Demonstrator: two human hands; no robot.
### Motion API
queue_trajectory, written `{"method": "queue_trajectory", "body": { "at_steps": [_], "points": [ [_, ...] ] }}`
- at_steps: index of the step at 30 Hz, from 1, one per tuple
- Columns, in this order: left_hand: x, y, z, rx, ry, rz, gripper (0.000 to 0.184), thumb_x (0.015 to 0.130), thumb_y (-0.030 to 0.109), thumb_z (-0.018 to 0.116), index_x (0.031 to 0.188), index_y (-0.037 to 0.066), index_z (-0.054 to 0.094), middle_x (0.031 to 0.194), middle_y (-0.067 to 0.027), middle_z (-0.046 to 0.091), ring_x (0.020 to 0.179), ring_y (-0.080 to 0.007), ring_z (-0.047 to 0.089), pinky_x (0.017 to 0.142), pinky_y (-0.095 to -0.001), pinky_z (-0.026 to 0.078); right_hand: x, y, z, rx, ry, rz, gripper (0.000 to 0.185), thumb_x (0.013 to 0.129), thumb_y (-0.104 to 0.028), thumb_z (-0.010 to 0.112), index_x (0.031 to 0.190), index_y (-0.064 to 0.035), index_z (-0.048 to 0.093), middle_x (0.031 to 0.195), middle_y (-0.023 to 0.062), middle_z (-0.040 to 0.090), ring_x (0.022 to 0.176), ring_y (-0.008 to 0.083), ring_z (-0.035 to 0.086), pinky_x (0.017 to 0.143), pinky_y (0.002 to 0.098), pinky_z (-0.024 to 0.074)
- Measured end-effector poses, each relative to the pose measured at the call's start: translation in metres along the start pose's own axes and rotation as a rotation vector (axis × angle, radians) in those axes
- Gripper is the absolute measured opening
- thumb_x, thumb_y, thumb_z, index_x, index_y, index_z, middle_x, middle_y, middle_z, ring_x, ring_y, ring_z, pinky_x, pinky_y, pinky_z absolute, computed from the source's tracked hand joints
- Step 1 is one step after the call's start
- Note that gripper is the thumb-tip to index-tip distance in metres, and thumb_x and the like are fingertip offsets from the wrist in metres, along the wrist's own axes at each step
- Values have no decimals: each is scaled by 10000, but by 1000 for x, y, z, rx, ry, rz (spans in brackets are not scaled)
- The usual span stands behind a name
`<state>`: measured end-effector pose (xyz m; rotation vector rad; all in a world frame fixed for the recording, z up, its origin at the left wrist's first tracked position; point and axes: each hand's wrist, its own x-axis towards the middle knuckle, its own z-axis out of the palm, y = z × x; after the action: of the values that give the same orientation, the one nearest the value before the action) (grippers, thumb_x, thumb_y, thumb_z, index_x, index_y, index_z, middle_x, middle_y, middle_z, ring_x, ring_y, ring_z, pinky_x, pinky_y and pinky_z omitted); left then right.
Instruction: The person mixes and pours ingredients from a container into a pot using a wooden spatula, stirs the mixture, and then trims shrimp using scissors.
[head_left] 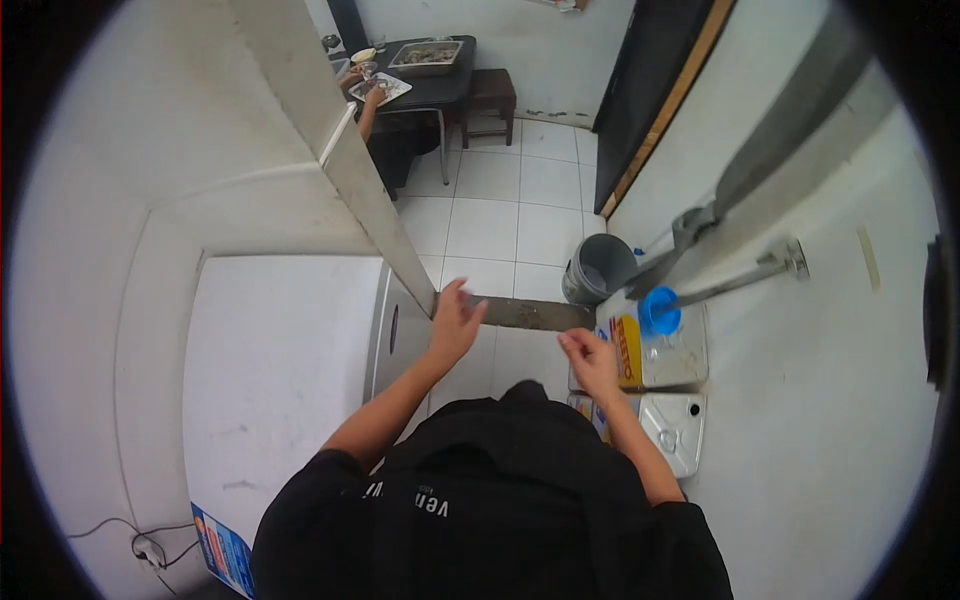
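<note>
My left hand [457, 325] is held out in front of me, slightly blurred, with its fingers apart and nothing in it. It is near the edge of a white chest-like appliance [280, 340] without visibly gripping it. My right hand [594, 365] hangs over the floor with loosely bent fingers, and I see no object in it. Close to its right stand a yellow and white square tin [627, 350] and a blue cup [660, 310] on top. Neither hand appears to touch anything.
A grey bucket [600, 268] stands by the raised threshold [530, 314]. Another square tin [675, 430] is at my right. Beyond, a person's hand [374, 97] works at a dark table [440, 92] with trays; a brown stool [490, 95] sits beside it. A pipe [735, 283] projects from the right wall.
</note>
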<state>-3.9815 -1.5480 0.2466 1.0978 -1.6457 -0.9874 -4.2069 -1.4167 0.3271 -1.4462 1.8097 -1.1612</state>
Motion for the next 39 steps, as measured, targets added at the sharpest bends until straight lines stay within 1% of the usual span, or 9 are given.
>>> {"method": "queue_trajectory", "body": {
  "at_steps": [8, 13, 16, 21, 25, 28, 30, 33, 39],
  "points": [
    [295, 29, 68, 98, 129, 290, 510, 836, 141, 675, 1267, 24, 430, 1051, -86, 538, 879, -161, 542, 768, -314, 456, 233, 102, -24, 121, 18, 155, 261, 922, -239, 604, 829, -5, 672, 583, -62, 514, 540, 25, 428, 483, 218, 336],
    [405, -54, 68, 171, 205, -165, 482, 832, 147, 681, 1245, 54, 451, 1046, -91, 537, 938, -162, 521, 752, -295, 439, 424, 87, -35, -47, -93, 16, 256, 894, -244, 632, 840, 4, 663, 550, 35, 531, 520, 64, 450, 490, 255, 374],
    [463, -78, 72, 107, 302, -204, 498, 800, 157, 700, 1217, 17, 465, 1015, -113, 538, 897, -206, 524, 772, -338, 453, 526, 78, -34, -112, -232, -16, 280, 864, -306, 643, 869, -28, 679, 636, 143, 614, 560, 222, 578, 566, 320, 453],
    [550, -146, 75, 155, 460, -222, 625, 795, 128, 698, 1348, 103, 408, 1011, -106, 533, 882, -194, 515, 745, -327, 463, 696, 66, -11, -197, -448, -509, 247, 870, -277, 654, 899, -33, 673, 638, 89, 601, 526, 157, 537, 525, 294, 435],
    [641, -198, 67, 131, 485, -225, 709, 817, 99, 673, 1430, 162, 325, 1052, -107, 535, 882, -163, 533, 738, -294, 475, 821, 86, 10, -253, -484, -670, 230, 871, -279, 651, 927, -58, 681, 660, 77, 610, 536, 159, 537, 532, 297, 440],
    [732, -275, 64, 38, 491, -264, 682, 835, 98, 657, 1428, 114, 320, 1073, -118, 587, 860, -148, 572, 743, -288, 485, 909, 130, 36, -257, -515, -555, 227, 872, -276, 646, 946, -64, 680, 661, 80, 610, 552, 164, 552, 543, 300, 445],
    [814, -367, 71, -20, 538, -427, 650, 832, 116, 667, 1390, 28, 346, 1038, -122, 631, 836, -156, 591, 717, -270, 482, 974, 180, 61, -385, -537, -372, 272, 889, -322, 598, 935, -67, 680, 801, 131, 662, 704, 288, 628, 652, 370, 493],
    [919, -407, 108, 51, 569, -440, 690, 797, 237, 711, 1335, -35, 375, 1036, -179, 648, 978, -267, 616, 863, -339, 470, 1046, 227, 76, -385, -776, -420, 292, 899, -320, 589, 944, -44, 675, 828, 144, 669, 737, 302, 636, 674, 380, 497],
    [1095, -458, 130, 107, 830, -752, 797, 756, 340, 732, 1314, -99, 369, 1171, -240, 589, 1100, -344, 568, 936, -380, 438, 1237, 281, 61, -255, -814, -159, 283, 918, -266, 572, 981, -6, 664, 748, 116, 651, 683, 199, 625, 635, 313, 478]
  ]
}}
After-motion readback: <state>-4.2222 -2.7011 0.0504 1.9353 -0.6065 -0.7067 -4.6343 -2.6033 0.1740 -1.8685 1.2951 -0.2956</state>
